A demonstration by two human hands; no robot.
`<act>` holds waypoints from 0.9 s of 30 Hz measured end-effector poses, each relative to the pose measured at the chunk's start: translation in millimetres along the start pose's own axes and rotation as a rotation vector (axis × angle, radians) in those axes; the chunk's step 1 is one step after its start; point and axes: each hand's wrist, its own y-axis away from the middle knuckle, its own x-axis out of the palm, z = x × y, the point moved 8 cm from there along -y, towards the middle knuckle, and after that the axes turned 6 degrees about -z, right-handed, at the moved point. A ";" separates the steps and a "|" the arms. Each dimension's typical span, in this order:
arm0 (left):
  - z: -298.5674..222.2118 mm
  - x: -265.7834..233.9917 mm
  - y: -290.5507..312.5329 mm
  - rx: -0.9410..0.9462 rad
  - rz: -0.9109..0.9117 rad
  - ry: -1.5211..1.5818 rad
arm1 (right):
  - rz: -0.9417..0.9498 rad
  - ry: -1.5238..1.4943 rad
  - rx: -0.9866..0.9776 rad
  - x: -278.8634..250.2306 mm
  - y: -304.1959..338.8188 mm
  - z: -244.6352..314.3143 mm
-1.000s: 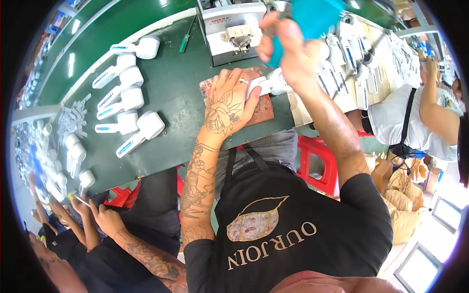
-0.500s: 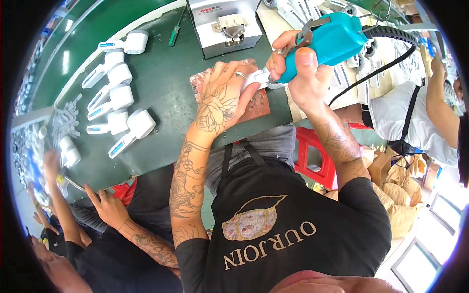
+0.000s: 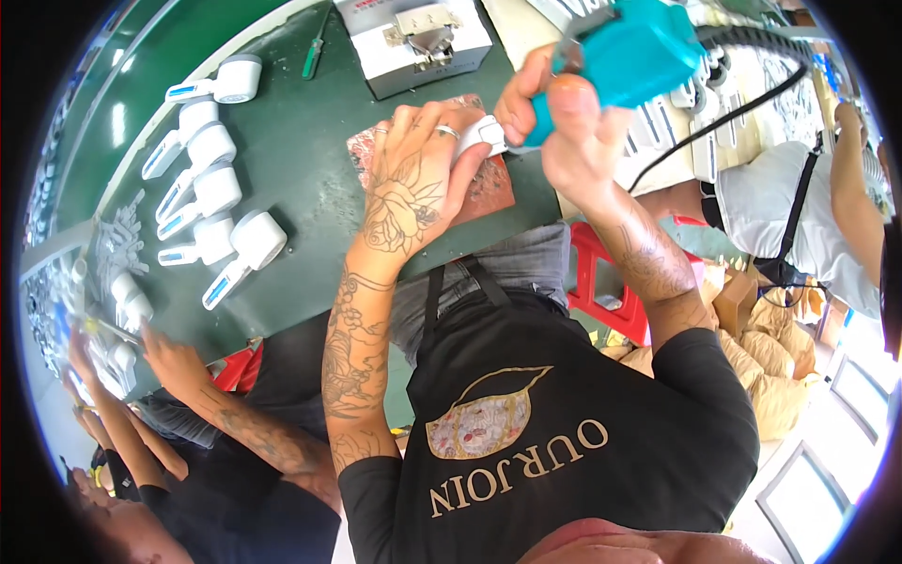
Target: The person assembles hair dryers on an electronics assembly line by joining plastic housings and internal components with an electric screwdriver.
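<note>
My left hand point(image 3: 413, 179) is closed round a white plastic part point(image 3: 480, 135), pressing it down over a reddish, worn pad point(image 3: 495, 184). Most of the part is under my fingers; its white end sticks out to the right. My right hand point(image 3: 581, 141) grips a teal electric screwdriver point(image 3: 644, 54), tilted with its nose toward that white end. The nose meets or nearly meets the part; blur and fingers hide the exact contact. A black cable point(image 3: 728, 120) trails from the tool's side.
Several white round-headed handled pieces point(image 3: 218, 191) lie at the left of the green table point(image 3: 324, 174). A green-handled screwdriver point(image 3: 314, 54) and a grey box with a metal fixture point(image 3: 423, 58) are at the back. A co-worker's hand point(image 3: 174, 362) works at lower left; a red stool point(image 3: 601, 282) stands right.
The whole view has shifted slightly, moving the table's things left and up. My hands keep their grips, the screwdriver still by the white part. The co-worker's hand has moved left and up.
</note>
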 end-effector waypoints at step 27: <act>58.4 -169.8 178.3 -0.318 -0.278 -0.345 | -0.159 -0.239 -0.025 -43.6 100.3 46.2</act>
